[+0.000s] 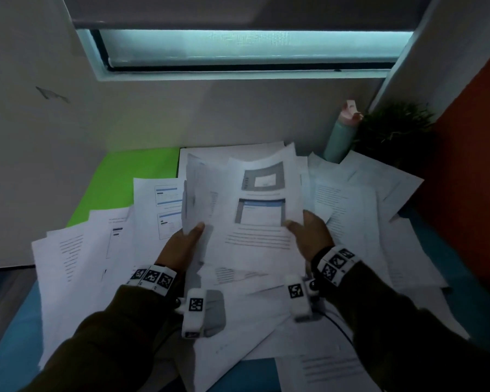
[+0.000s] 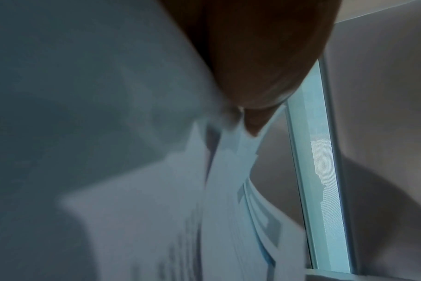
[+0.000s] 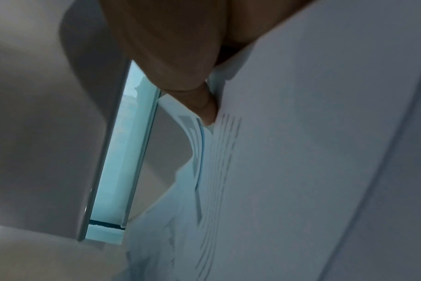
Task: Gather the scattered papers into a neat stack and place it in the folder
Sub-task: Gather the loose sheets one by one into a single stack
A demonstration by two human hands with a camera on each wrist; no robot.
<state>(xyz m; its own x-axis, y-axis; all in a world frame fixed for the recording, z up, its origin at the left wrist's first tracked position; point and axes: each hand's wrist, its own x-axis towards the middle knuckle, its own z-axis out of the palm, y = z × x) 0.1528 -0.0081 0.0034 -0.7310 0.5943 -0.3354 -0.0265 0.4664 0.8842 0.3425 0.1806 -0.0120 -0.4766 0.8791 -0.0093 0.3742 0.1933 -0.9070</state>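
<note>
Thin white sheets (image 1: 246,222), curled, pinched at lower corners by left hand (image 1: 183,244) and right hand (image 1: 311,234). Loose flat papers (image 1: 77,264) beneath both hands; smooth green folder (image 1: 125,182) beyond left hand.

The sheets (image 1: 255,222) pinched between both hands were thin matt white paper; the folder (image 1: 130,179) beyond the left hand (image 1: 181,244) looked smooth, matt green card.

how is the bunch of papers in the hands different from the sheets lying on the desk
The held papers are lifted and curved, pinched by the left hand and right hand; the desk sheets lie flat. The held papers overlap closely; the desk sheets fan out at odd angles. Both are white printed pages.
</note>
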